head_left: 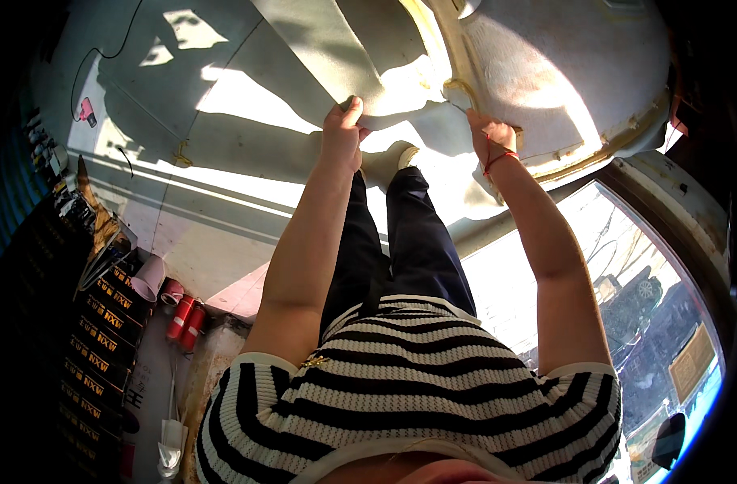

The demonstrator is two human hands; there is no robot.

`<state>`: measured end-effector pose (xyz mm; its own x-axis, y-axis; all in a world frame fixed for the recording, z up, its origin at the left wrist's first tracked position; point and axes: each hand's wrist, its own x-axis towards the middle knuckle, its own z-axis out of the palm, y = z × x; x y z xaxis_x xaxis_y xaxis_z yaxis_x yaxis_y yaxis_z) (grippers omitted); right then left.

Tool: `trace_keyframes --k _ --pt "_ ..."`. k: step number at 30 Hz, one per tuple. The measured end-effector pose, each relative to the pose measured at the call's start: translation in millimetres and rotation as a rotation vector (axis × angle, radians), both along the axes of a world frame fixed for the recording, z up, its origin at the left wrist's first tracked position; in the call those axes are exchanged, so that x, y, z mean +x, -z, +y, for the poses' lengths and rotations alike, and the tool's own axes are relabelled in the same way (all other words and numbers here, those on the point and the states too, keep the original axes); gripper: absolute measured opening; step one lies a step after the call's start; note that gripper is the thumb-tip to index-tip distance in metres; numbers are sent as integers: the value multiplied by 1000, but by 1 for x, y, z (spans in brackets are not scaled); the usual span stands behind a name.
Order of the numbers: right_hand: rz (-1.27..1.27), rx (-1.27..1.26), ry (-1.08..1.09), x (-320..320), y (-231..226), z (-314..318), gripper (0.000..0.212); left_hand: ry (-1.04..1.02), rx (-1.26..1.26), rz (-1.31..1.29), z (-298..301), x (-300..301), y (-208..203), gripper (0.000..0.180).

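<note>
Black boxes [102, 347] with yellow lettering rose in a stack at lower left, near two red cylinders [181, 319] set side by side and a pale pink cup-shaped container [149, 278]. At upper left, a thin black cord [103, 55] curved just beside a small pink object [87, 111]. A tan rectangle [693, 360] showed within a large glass pane [610, 234] at right.

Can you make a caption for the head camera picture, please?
Left hand gripping a long pale strip, right hand beside a curved pale panel.
</note>
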<state>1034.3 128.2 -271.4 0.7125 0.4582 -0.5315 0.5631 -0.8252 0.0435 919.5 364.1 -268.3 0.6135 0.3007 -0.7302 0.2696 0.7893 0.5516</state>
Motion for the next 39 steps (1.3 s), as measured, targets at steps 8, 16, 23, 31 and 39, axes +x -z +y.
trace_keyframes --k 8,16,23,31,39 --pt "40 75 217 -9 1 -17 23 -54 3 -38 11 -9 7 18" --pt "-68 567 524 -61 41 -66 20 -6 -7 -61 15 -7 -4 18" --pt "-76 485 494 -76 35 -74 22 52 19 -6 16 -2 -25 20" --pt "-60 338 487 -86 19 -79 24 62 -75 29 14 -3 -35 21" --pt "156 512 878 -79 37 -85 39 -11 -203 -273 -33 24 -16 28"
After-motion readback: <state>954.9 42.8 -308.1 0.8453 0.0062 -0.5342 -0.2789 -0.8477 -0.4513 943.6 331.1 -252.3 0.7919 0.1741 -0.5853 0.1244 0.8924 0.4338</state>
